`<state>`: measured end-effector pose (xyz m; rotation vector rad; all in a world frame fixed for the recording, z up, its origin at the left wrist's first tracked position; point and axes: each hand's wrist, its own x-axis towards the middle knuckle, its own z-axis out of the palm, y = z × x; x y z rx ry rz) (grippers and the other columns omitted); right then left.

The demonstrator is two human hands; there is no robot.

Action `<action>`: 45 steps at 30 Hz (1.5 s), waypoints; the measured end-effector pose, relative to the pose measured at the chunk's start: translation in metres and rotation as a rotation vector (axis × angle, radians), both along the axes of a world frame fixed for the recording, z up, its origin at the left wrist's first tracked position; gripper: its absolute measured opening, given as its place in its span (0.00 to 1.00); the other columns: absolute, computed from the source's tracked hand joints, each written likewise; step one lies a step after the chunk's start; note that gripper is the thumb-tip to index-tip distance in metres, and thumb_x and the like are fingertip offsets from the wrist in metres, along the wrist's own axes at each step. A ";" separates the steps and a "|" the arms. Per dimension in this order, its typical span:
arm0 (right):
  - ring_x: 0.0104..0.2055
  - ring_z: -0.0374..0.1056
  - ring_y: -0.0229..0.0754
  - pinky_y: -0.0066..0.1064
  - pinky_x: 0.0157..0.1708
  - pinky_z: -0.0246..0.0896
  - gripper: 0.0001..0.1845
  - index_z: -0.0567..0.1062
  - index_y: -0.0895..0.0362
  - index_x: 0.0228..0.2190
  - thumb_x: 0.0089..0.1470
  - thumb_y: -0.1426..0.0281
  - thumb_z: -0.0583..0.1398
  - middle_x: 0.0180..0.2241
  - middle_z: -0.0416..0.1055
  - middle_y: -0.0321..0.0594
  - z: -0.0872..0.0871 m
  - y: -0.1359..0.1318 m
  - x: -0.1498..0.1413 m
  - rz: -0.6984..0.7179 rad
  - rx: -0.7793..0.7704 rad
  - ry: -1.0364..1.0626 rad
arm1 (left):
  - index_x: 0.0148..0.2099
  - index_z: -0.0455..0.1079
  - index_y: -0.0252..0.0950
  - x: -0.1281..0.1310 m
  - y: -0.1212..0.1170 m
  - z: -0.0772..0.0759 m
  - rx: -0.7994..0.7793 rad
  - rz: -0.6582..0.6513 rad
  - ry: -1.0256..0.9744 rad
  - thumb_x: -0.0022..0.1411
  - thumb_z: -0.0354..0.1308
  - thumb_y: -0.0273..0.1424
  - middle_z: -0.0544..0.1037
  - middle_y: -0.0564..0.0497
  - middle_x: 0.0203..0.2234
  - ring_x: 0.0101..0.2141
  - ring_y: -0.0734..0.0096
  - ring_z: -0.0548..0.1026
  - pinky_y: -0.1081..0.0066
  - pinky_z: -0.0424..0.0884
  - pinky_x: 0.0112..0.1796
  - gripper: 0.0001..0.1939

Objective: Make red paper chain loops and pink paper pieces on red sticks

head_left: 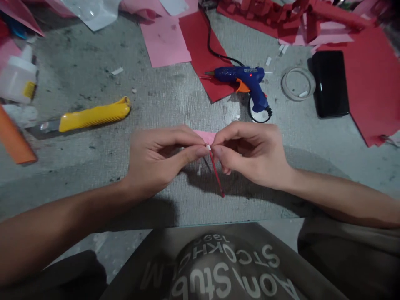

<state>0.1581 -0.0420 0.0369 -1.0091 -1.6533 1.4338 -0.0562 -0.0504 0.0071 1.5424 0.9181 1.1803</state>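
My left hand [168, 156] and my right hand [250, 154] meet fingertip to fingertip above the table, both closed in a pinch. Between them is a thin red stick [216, 173], slanting down toward me with its lower end free. A small white piece [208, 147] shows at the stick's upper end, right between the two thumbs. Whether it is wrapped around the stick or only touches it, I cannot tell. Pink paper [204, 135] shows just behind the fingertips, partly covered by them.
Beyond my hands, a blue glue gun [240, 75] with a lit red light lies partly on red paper [203, 62]. A yellow utility knife [93, 115] and a glue bottle [18, 79] are at left. A tape roll [283, 83] and black phone-like object [330, 83] are at right.
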 end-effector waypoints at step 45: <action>0.24 0.69 0.36 0.31 0.25 0.65 0.07 0.81 0.54 0.30 0.59 0.75 0.68 0.25 0.77 0.34 0.011 0.006 0.003 0.045 0.199 -0.240 | 0.38 0.80 0.46 0.001 -0.005 0.003 0.254 0.043 0.291 0.67 0.66 0.26 0.86 0.55 0.30 0.31 0.69 0.83 0.66 0.77 0.35 0.07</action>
